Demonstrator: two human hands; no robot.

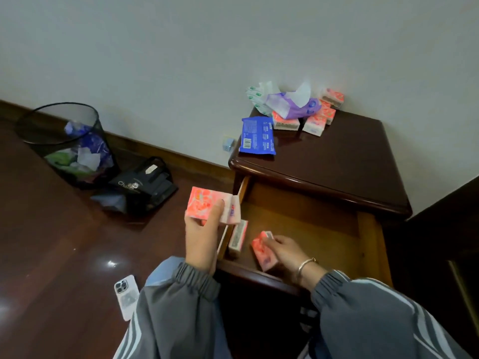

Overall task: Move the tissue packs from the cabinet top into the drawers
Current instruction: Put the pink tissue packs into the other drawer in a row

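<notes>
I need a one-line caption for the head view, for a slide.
Left hand holds pink tissue packs beside the open drawer; right hand grips another pack inside.

Soft, even indoor light w/ no hard shadows; the wall (181, 60) is rendered pale grey-green. Glare spots are seen on the glossy floor (64, 255) nr its bottom-left corner, and a sheen streak along the cabinet top (337, 156) front edge. The drawer (311, 224) is shaded at its back. Wide-angle bending is noted twd the edges; detail is soft overall, tissue packs (315, 124) slightly overexposed
</notes>
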